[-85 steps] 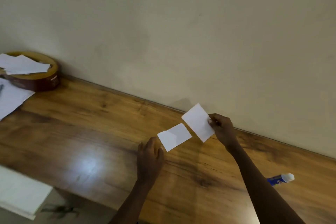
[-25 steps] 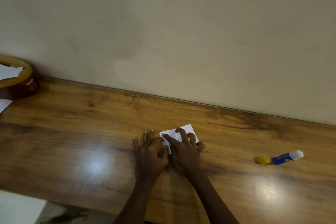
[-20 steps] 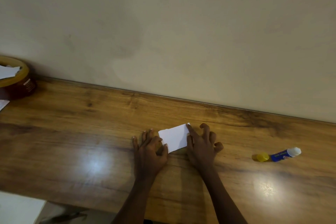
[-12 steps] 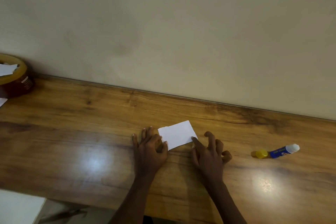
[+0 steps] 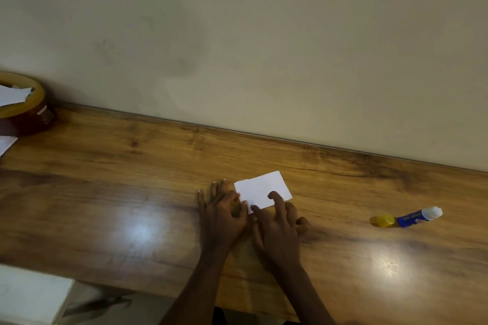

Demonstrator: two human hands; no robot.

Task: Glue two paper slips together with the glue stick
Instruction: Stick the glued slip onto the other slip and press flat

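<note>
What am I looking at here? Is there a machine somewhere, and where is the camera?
There is no machine. A person wears a wide-angle camera on the head, so the single picture looks forward and down at their own bare arms.

The left hand and right hand both press flat on a white paper slip lying on the wooden table. Nothing is lifted or gripped; the fingers just hold the paper down. I can only make out one white rectangle, so a second slip may lie under it.

To the right lie the blue glue stick, uncapped, and its yellow cap right beside it. At the far left stands a round brown container with more paper in it.
</note>
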